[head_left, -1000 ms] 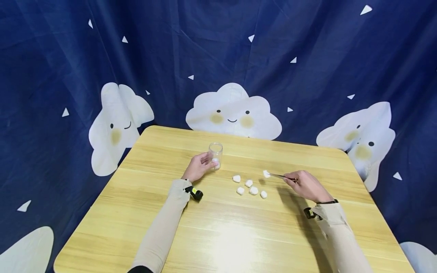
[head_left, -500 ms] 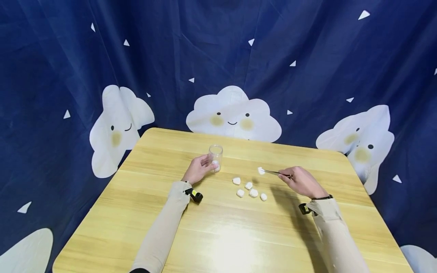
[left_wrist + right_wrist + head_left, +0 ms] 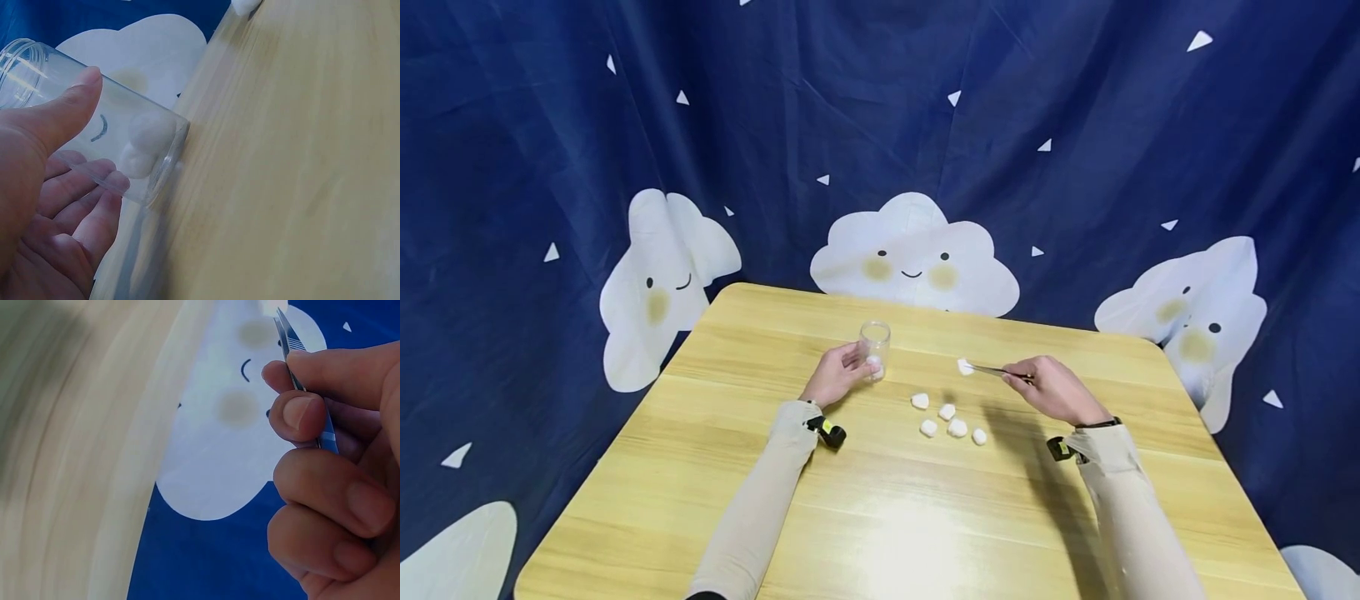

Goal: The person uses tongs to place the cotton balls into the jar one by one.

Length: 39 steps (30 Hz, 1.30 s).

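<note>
My left hand (image 3: 837,376) grips a clear plastic jar (image 3: 876,336), thumb on one side and fingers on the other. The jar has no lid on it and stands upright on the table; white cotton balls (image 3: 150,134) lie at its bottom. With thumb and forefinger, my right hand (image 3: 1054,390) pinches a pair of metal tweezers (image 3: 988,369). Their tips hold another cotton ball (image 3: 965,367) above the table, to the right of the jar. In the right wrist view the tweezers (image 3: 292,353) show clearly, while that ball is mostly cut off at the top edge.
Several loose cotton balls (image 3: 957,427) lie on the wooden table (image 3: 850,517) between the two hands. Behind the table hangs a dark blue curtain (image 3: 880,100) with white clouds. Each wrist wears a small black camera.
My right hand has moved left, carrying the tweezers and their cotton ball closer to the jar. The left hand keeps its hold on the jar. The head view has tilted up slightly.
</note>
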Each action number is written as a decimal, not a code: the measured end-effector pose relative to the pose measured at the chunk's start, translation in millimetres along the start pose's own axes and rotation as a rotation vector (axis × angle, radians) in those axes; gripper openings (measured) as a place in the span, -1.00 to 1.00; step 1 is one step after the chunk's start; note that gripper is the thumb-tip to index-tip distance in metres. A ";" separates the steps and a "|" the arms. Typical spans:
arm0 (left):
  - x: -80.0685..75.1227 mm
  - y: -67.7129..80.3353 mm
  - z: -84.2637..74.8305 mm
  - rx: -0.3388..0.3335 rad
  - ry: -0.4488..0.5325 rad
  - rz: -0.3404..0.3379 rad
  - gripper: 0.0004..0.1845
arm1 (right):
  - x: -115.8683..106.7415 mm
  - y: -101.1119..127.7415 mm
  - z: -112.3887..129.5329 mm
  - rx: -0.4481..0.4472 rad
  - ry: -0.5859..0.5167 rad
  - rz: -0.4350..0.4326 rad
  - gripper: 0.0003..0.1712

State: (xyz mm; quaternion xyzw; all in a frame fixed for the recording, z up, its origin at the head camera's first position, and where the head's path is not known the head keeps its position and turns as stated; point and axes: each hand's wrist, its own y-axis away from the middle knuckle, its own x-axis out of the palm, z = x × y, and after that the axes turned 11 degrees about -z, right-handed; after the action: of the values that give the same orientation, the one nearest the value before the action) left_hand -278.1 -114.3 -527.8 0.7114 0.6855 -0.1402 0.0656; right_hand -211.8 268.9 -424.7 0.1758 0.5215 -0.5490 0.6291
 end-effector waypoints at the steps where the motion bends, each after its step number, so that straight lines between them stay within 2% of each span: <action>1: 0.0 0.0 0.2 0.003 -0.001 0.001 -0.28 | -0.6 -1.2 0.5 -0.001 -0.007 0.004 -0.78; 19: -0.7 -1.2 -0.6 -0.005 -0.007 0.006 -0.25 | -2.1 -22.1 6.4 -0.003 -0.059 0.024 -0.82; 32: -0.2 -1.7 5.1 -0.004 0.015 0.007 -0.24 | 3.9 -33.4 8.3 -0.036 -0.049 0.000 -0.78; 39: 0.7 -0.9 4.8 -0.009 0.016 0.006 -0.25 | 6.0 -41.0 9.4 -0.039 -0.089 -0.004 -0.84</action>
State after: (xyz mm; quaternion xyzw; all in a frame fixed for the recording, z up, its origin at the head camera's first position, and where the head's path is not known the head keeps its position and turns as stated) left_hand -279.5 -114.9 -532.4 0.7143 0.6844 -0.1314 0.0639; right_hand -244.2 244.6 -411.7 0.1377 0.5038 -0.5472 0.6541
